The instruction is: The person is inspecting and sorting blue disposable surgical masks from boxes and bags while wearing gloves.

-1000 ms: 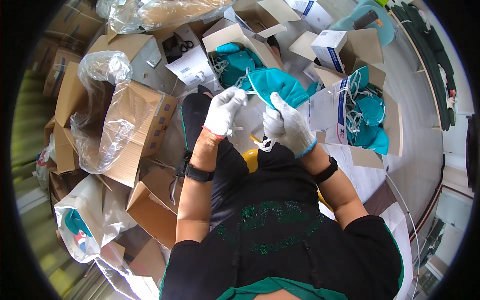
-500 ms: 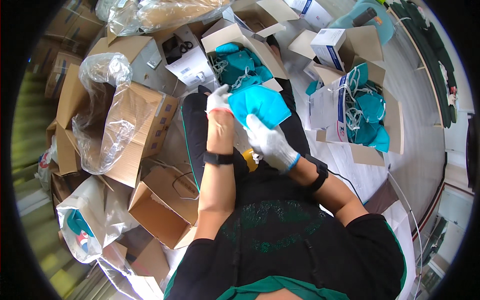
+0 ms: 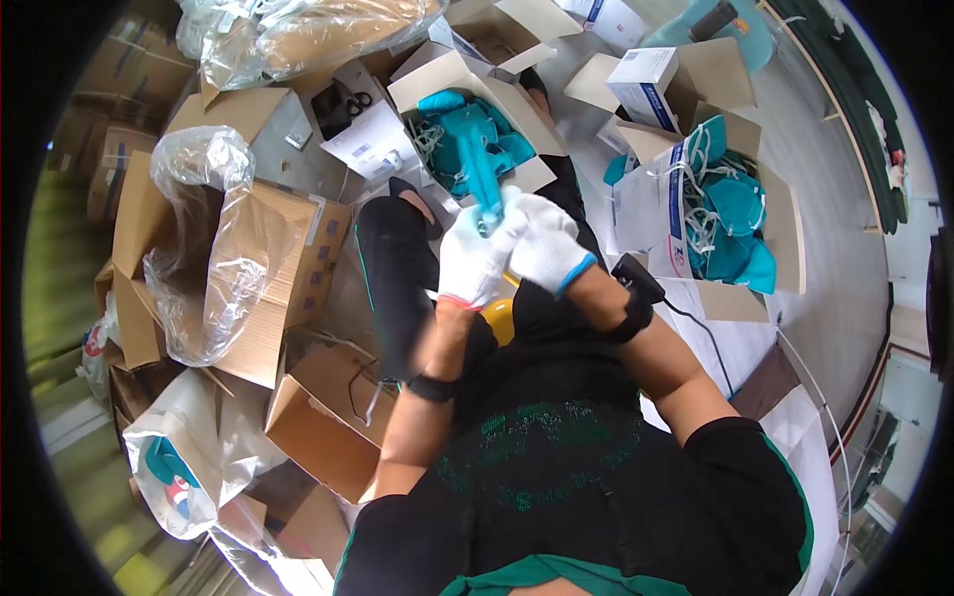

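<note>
Both my hands wear white knit gloves and meet in front of my lap. My left hand (image 3: 472, 260) and my right hand (image 3: 542, 238) are closed on the near end of a teal face mask (image 3: 481, 184), which now shows narrow and edge-on. Its far end points at an open carton (image 3: 452, 72) of teal masks with white straps (image 3: 509, 149) just beyond. Where the mask ends between my fingers is hidden by the gloves.
To the right stands another open carton (image 3: 648, 214) filled with teal masks (image 3: 737, 204). A large brown box with a plastic liner (image 3: 268, 288) is at left, above a smaller open box (image 3: 323, 437). A white bag (image 3: 204, 447) holds teal pieces. Scissors (image 3: 356, 102) lie at upper left.
The mask was spread broad with its face showing; it has turned edge-on and looks narrow. My left hand has come nearer and right, so both hands now touch at the mask's near end.
</note>
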